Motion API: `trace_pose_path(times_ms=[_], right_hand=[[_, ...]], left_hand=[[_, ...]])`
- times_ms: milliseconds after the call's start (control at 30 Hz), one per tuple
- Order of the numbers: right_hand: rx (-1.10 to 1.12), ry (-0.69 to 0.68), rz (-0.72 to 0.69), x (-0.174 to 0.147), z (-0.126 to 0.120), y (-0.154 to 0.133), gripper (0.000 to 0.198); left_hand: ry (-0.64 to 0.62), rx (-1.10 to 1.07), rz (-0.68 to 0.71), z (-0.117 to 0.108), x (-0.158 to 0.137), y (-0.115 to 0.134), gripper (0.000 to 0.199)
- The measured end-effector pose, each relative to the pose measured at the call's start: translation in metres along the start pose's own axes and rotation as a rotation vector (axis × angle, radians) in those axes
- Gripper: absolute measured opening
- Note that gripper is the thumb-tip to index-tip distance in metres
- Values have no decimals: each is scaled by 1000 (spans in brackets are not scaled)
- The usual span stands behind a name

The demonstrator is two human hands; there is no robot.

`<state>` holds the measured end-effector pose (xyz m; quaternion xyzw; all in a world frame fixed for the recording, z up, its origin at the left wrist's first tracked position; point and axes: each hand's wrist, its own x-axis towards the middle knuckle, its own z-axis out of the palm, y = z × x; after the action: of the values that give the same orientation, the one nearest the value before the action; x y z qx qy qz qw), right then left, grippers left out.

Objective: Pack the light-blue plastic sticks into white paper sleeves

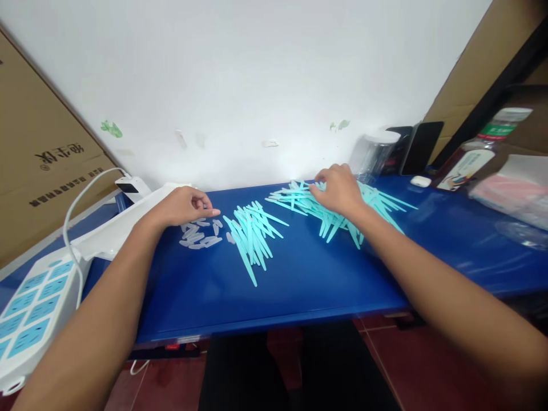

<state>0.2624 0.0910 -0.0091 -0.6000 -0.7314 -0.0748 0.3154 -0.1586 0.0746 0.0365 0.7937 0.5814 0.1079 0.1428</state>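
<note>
My left hand (186, 205) hovers just over a small group of translucent, pale flat pieces (194, 235). Its fingers are curled in toward the thumb, and anything between them is hidden. Beside that group, in the middle, lies a loose bundle of teal tapered plastic sticks (253, 231). A larger, spread-out heap of the same teal sticks (331, 220) lies to the right. Over the back of this heap is my right hand (340, 188), its thumb and forefinger apart with teal sticks showing between them. The other fingertips are turned away from view.
The blue tabletop (299, 291) meets a white wall. At left are a white power strip (38, 302), a white charger (132, 185) with a cable, and a cardboard box (47, 154). A clear jar (374, 154), dark phones (422, 148), an earbud case (420, 181) and a bottle (479, 148) stand right.
</note>
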Motion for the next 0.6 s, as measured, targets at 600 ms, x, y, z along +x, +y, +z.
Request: trace_pose_path(times_ms=[600], right_hand=[[186,-334,-268,-23,23,-41,15]], left_hand=[[-429,-143,237,25,-2,40,33]])
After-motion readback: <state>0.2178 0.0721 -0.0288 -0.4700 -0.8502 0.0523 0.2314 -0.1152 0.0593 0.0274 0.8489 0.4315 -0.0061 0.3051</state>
